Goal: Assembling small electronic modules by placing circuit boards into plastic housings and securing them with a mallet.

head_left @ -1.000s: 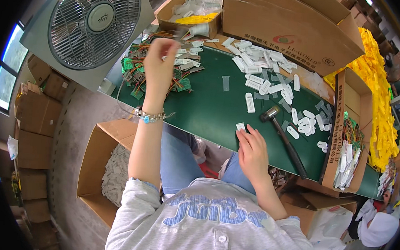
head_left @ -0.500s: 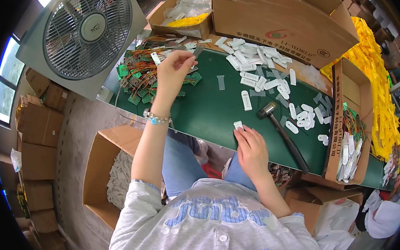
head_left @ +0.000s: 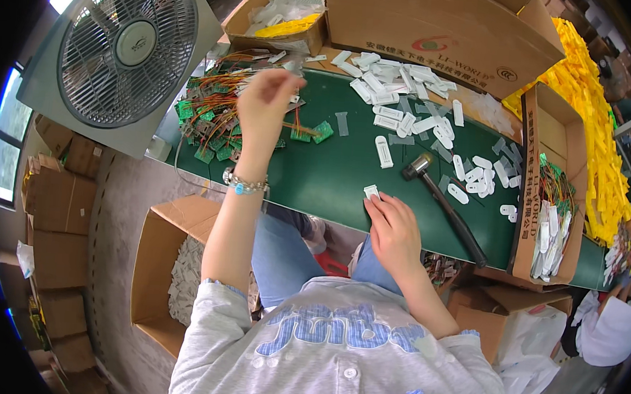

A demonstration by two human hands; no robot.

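My right hand (head_left: pixel 396 234) is closed on a small white plastic case (head_left: pixel 371 192) near the front edge of the green table. Over a tangled pile of green circuit boards with orange wires (head_left: pixel 216 111) I hold my left hand (head_left: pixel 267 96) raised, its fingers drawn together. Motion smears its fingertips, and a pale blur beside them cannot be made out. A green board (head_left: pixel 323 132) lies just right of the pile, trailing wires. Past my right hand rests a black-handled hammer (head_left: pixel 450 214). One longer white case (head_left: pixel 383 151) lies beyond the small one.
Several white cases (head_left: pixel 402 83) are heaped at the back, with clear strips (head_left: pixel 342 123) among and beside them. At the right, a cardboard box (head_left: pixel 528 210) holds wired boards and white cases. A box fan (head_left: pixel 133 45) stands left. Yellow strips (head_left: pixel 587 134) are piled far right.
My left hand has shifted slightly left, and the clear strip at its fingertips is lost in blur. A green board has come away rightward from the pile. My right hand keeps its hold.
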